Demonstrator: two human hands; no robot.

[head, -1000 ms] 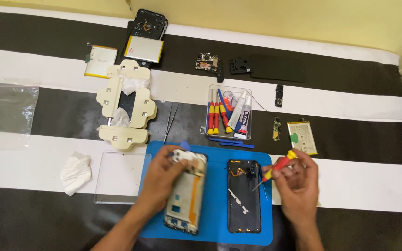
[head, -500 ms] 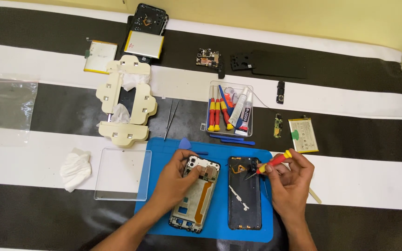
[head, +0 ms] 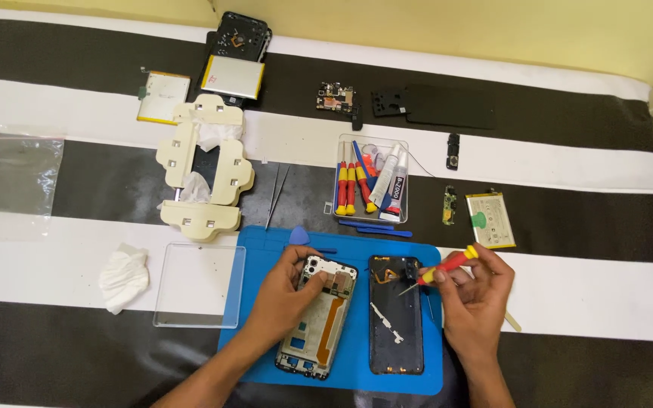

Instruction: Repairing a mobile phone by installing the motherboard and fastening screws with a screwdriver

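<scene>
**Screwdriver tip angled toward the dark phone shell**

Right hand [head: 478, 291] keeps a pinching grip on a small red-and-yellow screwdriver [head: 447, 266], fingers pressed together around its handle. The tool's long axis runs from upper right down to lower left, so its tip points at the top end of the dark phone back shell [head: 395, 313], just beside the camera area. That shell lies lengthwise, top away from the person, on the blue work mat [head: 357, 370].

Left hand [head: 285, 291] has a closed grip on the upper edge of the opened phone frame [head: 317, 316], which lies slightly tilted on the same mat, just left of the dark shell. The two phone parts lie near each other but apart.

The dark shell sits to the left of the right hand, and that hand is the nearer one to it. Beyond the mat, a clear tray of tools [head: 372, 180] stands on the striped table [head: 568, 162].
</scene>
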